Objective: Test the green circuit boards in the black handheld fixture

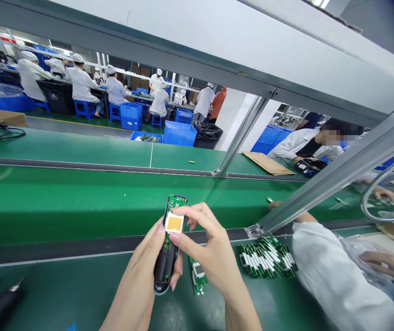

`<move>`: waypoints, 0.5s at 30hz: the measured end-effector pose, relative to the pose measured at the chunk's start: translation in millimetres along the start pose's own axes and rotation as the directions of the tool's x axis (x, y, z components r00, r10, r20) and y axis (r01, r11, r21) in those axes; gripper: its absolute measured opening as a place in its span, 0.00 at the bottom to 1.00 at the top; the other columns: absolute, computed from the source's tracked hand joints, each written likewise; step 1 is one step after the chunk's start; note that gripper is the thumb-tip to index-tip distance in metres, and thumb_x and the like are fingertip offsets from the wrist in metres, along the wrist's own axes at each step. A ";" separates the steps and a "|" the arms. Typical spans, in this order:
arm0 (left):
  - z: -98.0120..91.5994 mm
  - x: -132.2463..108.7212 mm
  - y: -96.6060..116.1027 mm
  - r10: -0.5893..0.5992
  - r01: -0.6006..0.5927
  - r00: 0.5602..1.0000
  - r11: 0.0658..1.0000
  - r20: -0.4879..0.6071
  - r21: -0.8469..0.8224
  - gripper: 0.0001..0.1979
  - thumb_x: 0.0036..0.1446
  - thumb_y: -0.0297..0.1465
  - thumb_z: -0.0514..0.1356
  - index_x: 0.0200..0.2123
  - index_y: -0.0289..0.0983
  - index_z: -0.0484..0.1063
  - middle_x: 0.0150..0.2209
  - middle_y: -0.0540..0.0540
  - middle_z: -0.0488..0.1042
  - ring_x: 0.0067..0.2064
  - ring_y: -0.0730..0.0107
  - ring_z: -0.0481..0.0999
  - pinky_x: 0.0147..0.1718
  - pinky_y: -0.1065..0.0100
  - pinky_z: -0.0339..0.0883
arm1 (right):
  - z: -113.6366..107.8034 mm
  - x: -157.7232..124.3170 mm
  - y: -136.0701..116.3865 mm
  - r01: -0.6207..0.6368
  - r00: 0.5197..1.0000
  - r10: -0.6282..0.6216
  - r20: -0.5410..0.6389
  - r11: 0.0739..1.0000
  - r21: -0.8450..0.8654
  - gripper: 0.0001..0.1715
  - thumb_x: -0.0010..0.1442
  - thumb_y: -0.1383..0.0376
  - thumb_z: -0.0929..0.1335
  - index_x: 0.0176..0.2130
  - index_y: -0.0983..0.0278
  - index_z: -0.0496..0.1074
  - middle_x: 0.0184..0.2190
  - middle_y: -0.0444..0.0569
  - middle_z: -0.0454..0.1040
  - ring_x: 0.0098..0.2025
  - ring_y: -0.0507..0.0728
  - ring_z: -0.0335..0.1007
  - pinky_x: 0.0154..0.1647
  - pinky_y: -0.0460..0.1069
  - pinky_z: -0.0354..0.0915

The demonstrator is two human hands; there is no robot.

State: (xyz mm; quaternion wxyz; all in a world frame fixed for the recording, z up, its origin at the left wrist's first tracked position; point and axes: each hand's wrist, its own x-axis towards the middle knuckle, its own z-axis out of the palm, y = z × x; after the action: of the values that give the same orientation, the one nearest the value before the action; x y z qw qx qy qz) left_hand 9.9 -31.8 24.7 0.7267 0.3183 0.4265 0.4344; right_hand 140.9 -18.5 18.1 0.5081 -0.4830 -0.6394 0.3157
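Observation:
A long black device housing [164, 269] with a green circuit board [177, 200] set in its upper end is held tilted above the bench. My left hand [145, 257] is closed around the housing, its thumb along the left side. On the board sits a small white-framed screen module [175, 223] with an orange-yellow face. My right hand [205, 239] pinches this module, index finger at its top edge and thumb at its lower right corner. Below my right hand, a loose circuit board [197, 276] with a white part lies on the green bench, partly hidden.
A pile of circuit boards [267, 258] lies on the right, next to a co-worker's white sleeve [334, 266]. An electric screwdriver [3, 299] rests at lower left. Beyond the bench runs a green conveyor belt [62, 193]; a metal post [243, 135] rises behind it.

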 end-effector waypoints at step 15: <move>-10.7 6.2 -9.5 0.024 -0.023 1.000 0.999 -0.017 0.029 0.27 0.57 0.46 0.60 0.60 0.53 0.65 0.50 0.51 0.73 0.44 0.69 0.70 0.39 0.74 0.66 | 18.0 -9.9 7.3 -0.036 0.962 0.037 -0.271 0.999 0.007 0.13 0.61 0.59 0.67 0.43 0.58 0.59 0.25 0.36 0.60 0.21 0.48 0.58 0.22 0.44 0.56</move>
State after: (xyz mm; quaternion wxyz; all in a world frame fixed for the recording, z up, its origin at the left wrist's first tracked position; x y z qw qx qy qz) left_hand 5.3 -29.2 10.1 0.7131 0.3301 0.4352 0.4395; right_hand 126.1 -23.7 3.1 0.5852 -0.5329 -0.5547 0.2566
